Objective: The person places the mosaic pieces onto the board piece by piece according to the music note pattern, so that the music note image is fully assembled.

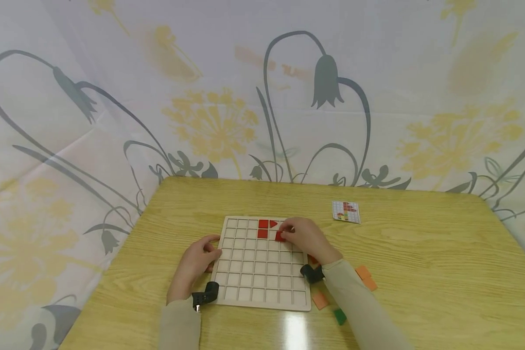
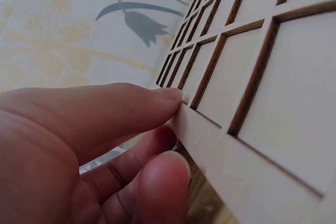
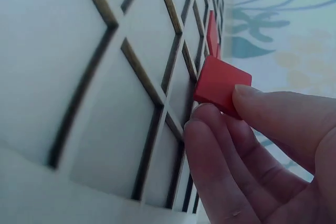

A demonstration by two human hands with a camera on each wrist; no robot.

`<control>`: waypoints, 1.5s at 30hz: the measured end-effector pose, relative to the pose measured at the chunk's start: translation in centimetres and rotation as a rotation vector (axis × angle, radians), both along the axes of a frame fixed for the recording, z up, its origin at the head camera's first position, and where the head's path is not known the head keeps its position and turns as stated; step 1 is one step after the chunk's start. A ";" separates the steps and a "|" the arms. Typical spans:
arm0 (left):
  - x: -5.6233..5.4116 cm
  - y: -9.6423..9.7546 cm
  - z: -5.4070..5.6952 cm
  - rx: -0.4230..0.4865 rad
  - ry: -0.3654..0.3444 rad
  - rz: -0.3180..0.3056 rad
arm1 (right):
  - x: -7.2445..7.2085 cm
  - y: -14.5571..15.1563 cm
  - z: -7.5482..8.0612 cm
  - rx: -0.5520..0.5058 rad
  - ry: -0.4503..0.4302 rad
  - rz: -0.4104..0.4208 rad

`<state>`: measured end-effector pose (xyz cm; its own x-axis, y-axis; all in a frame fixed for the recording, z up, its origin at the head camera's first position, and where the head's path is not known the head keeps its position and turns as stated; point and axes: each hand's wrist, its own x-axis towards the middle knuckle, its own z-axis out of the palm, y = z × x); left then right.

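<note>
A pale wooden grid board (image 1: 245, 279) lies on the table. In its top rows are two red square tiles (image 1: 263, 224) and a red triangle tile (image 1: 273, 224). My right hand (image 1: 306, 236) pinches another red square tile (image 3: 218, 85) between thumb and fingers, tilted over the cells at the upper right. At the board's left edge, my left hand (image 1: 198, 257) holds the rim (image 2: 202, 145); one fingertip rests on its upper face while other fingers curl by its side. How far they reach under the board is hidden.
Orange tiles (image 1: 370, 283) and a green tile (image 1: 340, 317) lie right of the board, around my right sleeve (image 1: 358, 301). A red piece (image 1: 312, 260) is partly hidden by that wrist. A printed pattern card (image 1: 346, 212) sits farther back. Patterned cloth (image 1: 218, 87) hangs behind the table.
</note>
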<state>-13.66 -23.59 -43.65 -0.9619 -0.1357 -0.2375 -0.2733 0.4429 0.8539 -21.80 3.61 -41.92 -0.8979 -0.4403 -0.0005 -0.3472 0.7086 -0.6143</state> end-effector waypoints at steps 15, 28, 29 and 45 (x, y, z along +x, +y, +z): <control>-0.1 0.0 -0.2 -0.051 0.015 -0.007 | -1.3 -1.3 0.1 0.015 -0.009 0.047; 0.0 0.0 -0.2 -0.026 0.007 0.002 | -1.4 -1.8 -0.1 -0.004 -0.011 0.035; 0.0 0.0 -0.2 -0.020 0.007 0.005 | -1.3 -1.9 -0.1 0.000 -0.003 0.034; 0.0 0.0 -0.1 -0.029 0.009 0.004 | -1.3 -1.2 0.2 -0.002 0.001 0.026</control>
